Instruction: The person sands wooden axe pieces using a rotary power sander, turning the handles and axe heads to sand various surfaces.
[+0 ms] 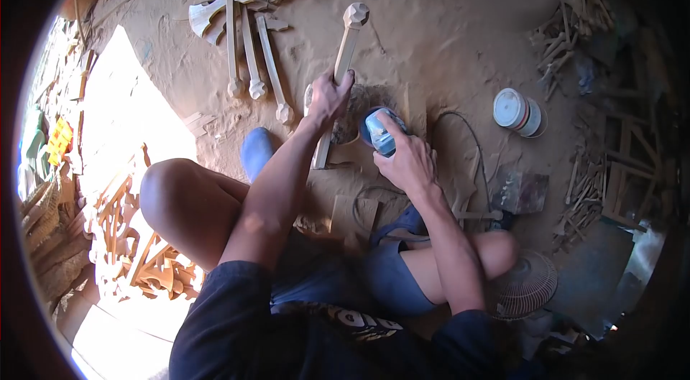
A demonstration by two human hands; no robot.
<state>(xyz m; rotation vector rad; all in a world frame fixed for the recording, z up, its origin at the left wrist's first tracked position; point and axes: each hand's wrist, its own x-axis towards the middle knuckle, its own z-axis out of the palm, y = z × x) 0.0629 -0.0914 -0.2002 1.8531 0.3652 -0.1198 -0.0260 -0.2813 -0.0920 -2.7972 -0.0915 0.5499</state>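
Note:
My left hand (330,98) is closed round the shaft of a pale wooden piece (346,53), which stands up away from me with a faceted knob at its far end. Its lower part runs down past the wrist. To the right, my right hand (408,157) grips a blue power tool (381,132) from above. The tool's dark round head is close to the wooden piece's lower part; whether they touch is not clear. Beyond my left hand, several similar wooden pieces (248,57) with knobbed ends lie in a loose pile on the dusty ground.
A white bucket (512,110) lies at the right. A dark cable (471,128) curves beside my right arm. Near my right knee is a round fan (528,285). Wooden offcuts (147,258) are heaped at the left, and more scraps (586,193) lie at the right.

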